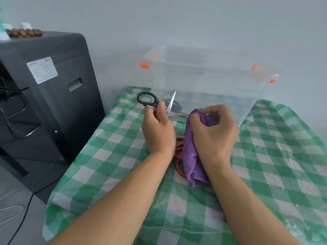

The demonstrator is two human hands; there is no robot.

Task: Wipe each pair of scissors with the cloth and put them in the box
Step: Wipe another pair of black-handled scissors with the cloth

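Note:
My left hand (157, 128) grips black-handled scissors (147, 99) by the handle, blades spread apart, one blade tip pointing up in front of the box. My right hand (214, 133) holds a purple cloth (192, 156) bunched around the other blade. The clear plastic box (203, 68) with orange clips stands at the back of the table. Another pair of scissors (174, 105) with dark handles lies inside it. Red-handled scissors (178, 161) lie on the tablecloth under my hands, mostly hidden by the cloth.
A green and white checked tablecloth (106, 165) covers the table. A black machine (53, 96) with cables stands to the left, off the table edge. A pale wall rises behind the box.

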